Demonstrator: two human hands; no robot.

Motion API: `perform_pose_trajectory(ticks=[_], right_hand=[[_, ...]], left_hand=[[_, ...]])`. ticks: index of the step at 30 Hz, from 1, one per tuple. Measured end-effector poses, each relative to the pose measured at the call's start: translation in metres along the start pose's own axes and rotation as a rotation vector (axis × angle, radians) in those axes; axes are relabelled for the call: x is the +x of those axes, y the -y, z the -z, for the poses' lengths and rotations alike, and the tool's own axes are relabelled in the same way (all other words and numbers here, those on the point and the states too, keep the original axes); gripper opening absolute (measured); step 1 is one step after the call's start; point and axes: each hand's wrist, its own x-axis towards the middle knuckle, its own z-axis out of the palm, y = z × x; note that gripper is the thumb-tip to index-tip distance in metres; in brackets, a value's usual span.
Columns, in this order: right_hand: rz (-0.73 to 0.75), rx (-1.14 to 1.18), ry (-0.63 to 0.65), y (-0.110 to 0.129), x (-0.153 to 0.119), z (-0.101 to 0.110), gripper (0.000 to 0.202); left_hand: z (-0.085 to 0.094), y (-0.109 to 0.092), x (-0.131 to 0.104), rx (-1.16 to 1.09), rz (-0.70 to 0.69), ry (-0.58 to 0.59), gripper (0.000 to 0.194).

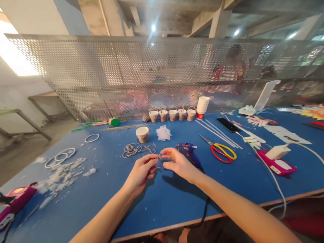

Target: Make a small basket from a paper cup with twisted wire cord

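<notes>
Near the middle of the blue table, my left hand [143,171] pinches a short piece of thin brown cord [159,156] between thumb and fingers. My right hand [177,162] is at the cord's other side, its fingertips curled in and closed on it. Just behind my hands lies a loose tangle of twine [134,150], with a wrapped white cup [142,134] beyond it. A blue glue gun [190,153] rests right behind my right hand, partly hidden by it. Red and yellow scissors [222,153] lie further right.
Small wrapped cups [172,115] line the mesh screen [113,67], beside stacked paper cups [203,107]. White scraps [64,173] and rings [91,138] lie left. A phone [227,125], pink power strips [277,163] and cables are around. A person [231,69] is behind the screen.
</notes>
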Motion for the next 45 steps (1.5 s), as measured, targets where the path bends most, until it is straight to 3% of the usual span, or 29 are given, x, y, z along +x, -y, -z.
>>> perform_pose_trajectory(ticks=[3, 7, 10, 17, 21, 24, 28, 31, 35, 39, 42, 45], right_hand=[[-0.131, 0.243, 0.158, -0.007, 0.011, -0.011, 0.034], [-0.139, 0.113, 0.099, -0.009, 0.010, -0.004, 0.020], [0.011, -0.153, 0.031, -0.007, 0.004, 0.003, 0.009], [0.548, -0.686, -0.146, -0.009, -0.005, 0.008, 0.016], [0.721, -0.995, -0.133, -0.010, -0.005, 0.014, 0.020], [0.623, -1.010, -0.051, -0.008, -0.002, 0.020, 0.013], [0.265, -0.726, 0.094, 0.001, 0.000, 0.027, 0.012], [0.127, -0.539, 0.151, 0.008, -0.001, 0.030, 0.014], [0.155, -0.477, 0.133, 0.011, -0.006, 0.029, 0.013], [0.340, -0.660, 0.078, 0.007, -0.009, 0.025, 0.012], [0.480, -0.809, 0.030, 0.005, -0.009, 0.024, 0.010], [0.507, -0.865, 0.019, 0.003, -0.007, 0.025, 0.009]], left_hand=[[0.001, -0.002, -0.003, 0.103, -0.049, -0.043, 0.030], [0.001, -0.003, -0.005, 0.249, -0.118, -0.085, 0.031], [0.001, 0.000, -0.004, 0.368, -0.174, -0.099, 0.031], [0.004, 0.007, 0.000, 0.692, -0.368, -0.077, 0.020], [0.006, 0.009, -0.004, 0.941, -0.541, 0.008, 0.023], [0.009, 0.007, -0.007, 1.064, -0.572, 0.119, 0.026], [0.014, -0.002, -0.006, 0.974, -0.533, 0.293, 0.022], [0.015, -0.007, -0.003, 0.837, -0.468, 0.284, 0.017], [0.012, -0.006, -0.001, 0.762, -0.392, 0.143, 0.019], [0.009, 0.001, -0.001, 0.850, -0.490, 0.035, 0.021], [0.009, 0.007, -0.003, 0.965, -0.593, 0.036, 0.024], [0.010, 0.010, -0.006, 1.056, -0.624, 0.100, 0.027]])
